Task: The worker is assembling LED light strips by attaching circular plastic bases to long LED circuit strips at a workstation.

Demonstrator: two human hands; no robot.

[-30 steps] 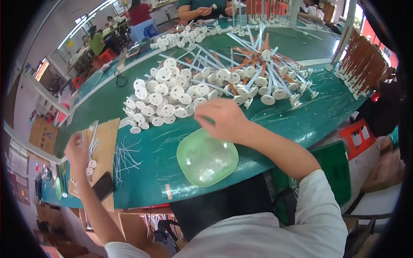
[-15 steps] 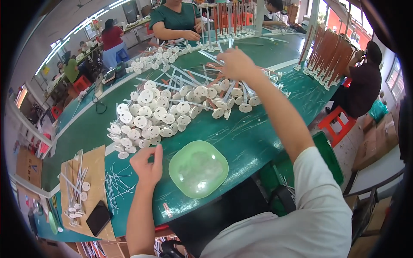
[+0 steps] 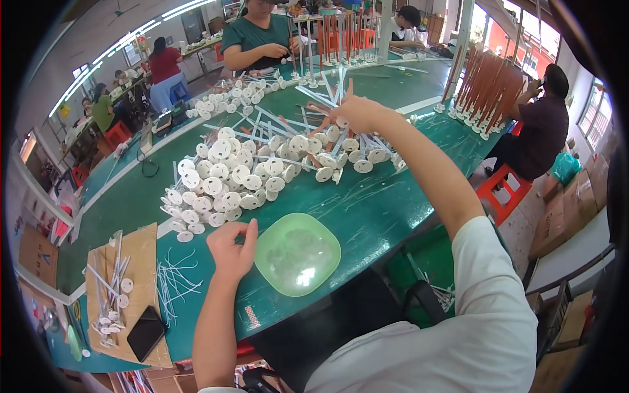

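My right hand (image 3: 359, 114) reaches into the far side of a heap of white round discs (image 3: 229, 164) with long flat strips, white and brown, fixed to them. Its fingers bend down closed among the strips (image 3: 327, 98), and what they grip is hidden. One white disc shows right beside the fingertips. My left hand (image 3: 232, 249) hovers by the near edge of the heap, fingers curled in and thumb sticking up, with nothing visible in it. Just right of it sits a shallow light green bowl (image 3: 298, 254) with clear, shiny contents too small to name.
At the left, a cardboard sheet (image 3: 141, 249) bears a dark phone (image 3: 146, 333) and several disc pieces. Thin white ties (image 3: 173, 285) lie beside it. Racks of upright brown strips (image 3: 485, 92) stand at the far right. A co-worker in green (image 3: 259, 42) works across the table.
My right hand has come down lower into the strips, its fingers now among the discs. My left hand stays nearly in place. The whole view has shifted slightly.
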